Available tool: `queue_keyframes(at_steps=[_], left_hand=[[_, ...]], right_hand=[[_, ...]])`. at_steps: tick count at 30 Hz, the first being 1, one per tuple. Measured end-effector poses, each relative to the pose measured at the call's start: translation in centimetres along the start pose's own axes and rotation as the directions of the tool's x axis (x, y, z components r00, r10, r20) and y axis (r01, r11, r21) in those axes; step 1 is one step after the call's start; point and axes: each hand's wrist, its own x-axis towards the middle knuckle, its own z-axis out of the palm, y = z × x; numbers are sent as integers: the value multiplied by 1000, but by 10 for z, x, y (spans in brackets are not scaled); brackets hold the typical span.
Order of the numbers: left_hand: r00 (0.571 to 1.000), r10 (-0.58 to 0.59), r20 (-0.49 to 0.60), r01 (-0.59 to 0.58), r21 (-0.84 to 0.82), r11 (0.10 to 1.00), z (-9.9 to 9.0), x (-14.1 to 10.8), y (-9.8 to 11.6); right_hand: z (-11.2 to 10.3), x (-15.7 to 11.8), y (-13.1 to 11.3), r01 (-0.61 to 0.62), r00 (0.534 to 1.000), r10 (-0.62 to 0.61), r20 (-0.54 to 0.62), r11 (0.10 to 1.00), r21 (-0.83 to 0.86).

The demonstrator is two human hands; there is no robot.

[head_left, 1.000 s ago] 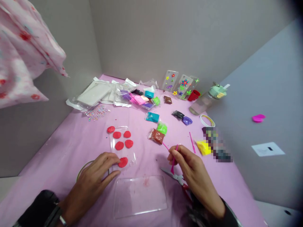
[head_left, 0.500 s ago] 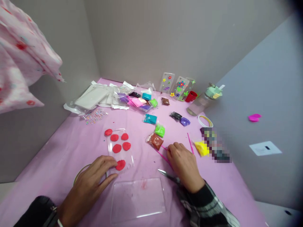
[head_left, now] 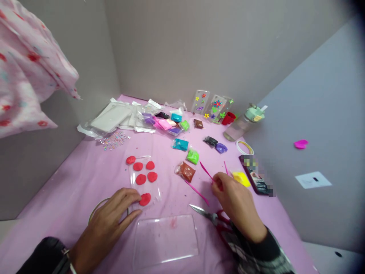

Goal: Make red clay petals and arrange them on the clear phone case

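My left hand (head_left: pixel 111 219) lies palm down with thumb and fingers apart. Its fingertips touch a flattened red clay disc (head_left: pixel 145 199) at the near end of a clear phone case (head_left: pixel 148 188). Several more red clay discs (head_left: pixel 140 179) sit on that case, one at its far left corner. A ring (head_left: pixel 97 206) shows partly from under the left hand. My right hand (head_left: pixel 235 199) pinches a thin pink modelling tool (head_left: pixel 205 170), its tip pointing up and left. A second pink tool (head_left: pixel 197 192) lies nearby, and scissors (head_left: pixel 209 215) with red handles rest beside my right wrist.
A clear plastic sheet or lid (head_left: pixel 166 241) lies in front of me. Brown clay (head_left: pixel 186 171), green clay (head_left: pixel 193 156) and yellow clay (head_left: pixel 241 179) packets surround the right hand. Phone-case packages (head_left: pixel 111 116), decorated cases (head_left: pixel 216 104), a bottle (head_left: pixel 241 125) and a phone (head_left: pixel 256 177) stand farther out.
My right hand has lifted the pink modelling tool and moved right, uncovering the scissors' red handles and the tool left on the cloth. My left hand has stayed in place.
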Motion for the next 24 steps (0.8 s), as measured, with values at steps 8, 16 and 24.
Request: queue_keyframes(at_steps=[8, 16, 24], left_hand=[[999, 19, -51, -17, 34, 999, -1, -6, 4], [999, 12, -47, -12, -5, 1000, -2, -3, 8], [998, 36, -48, -35, 30, 999, -5, 0, 11]], right_hand=[[13, -61, -30, -119, 960, -165, 229, 498, 859], [26, -75, -65, -38, 928, -302, 219, 507, 861], [37, -72, -72, -8, 933, -304, 194, 521, 853]])
